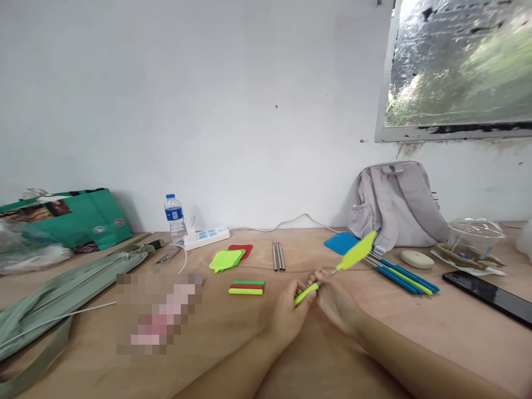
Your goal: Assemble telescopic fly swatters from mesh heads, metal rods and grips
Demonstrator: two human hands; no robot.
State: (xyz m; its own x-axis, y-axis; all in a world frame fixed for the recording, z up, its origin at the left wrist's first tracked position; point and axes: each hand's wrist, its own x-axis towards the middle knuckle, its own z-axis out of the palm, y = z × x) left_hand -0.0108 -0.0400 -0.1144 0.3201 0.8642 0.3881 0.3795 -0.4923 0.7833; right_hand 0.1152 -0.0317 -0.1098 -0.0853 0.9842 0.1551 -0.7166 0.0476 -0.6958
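Note:
A yellow-green fly swatter (356,252) with a flat paddle and a short metal rod slants up to the right in front of me. My left hand (290,306) is closed round its handle. My right hand (334,302), slightly blurred, has its fingers curled at the rod, just above the handle. Left of the hands lie green, red and yellow handles (246,287) side by side. Beyond them are loose yellow-green paddles (226,259) and a red paddle (241,251). Several metal tubes (279,256) lie in the middle.
At right, blue and yellow-green handled swatters (399,276) lie by a blue paddle (341,243), a grey backpack (399,199), a pale oval case (417,259) and a black phone (490,296). Leftward are a power strip (208,237), water bottle (174,219) and green bag (95,216).

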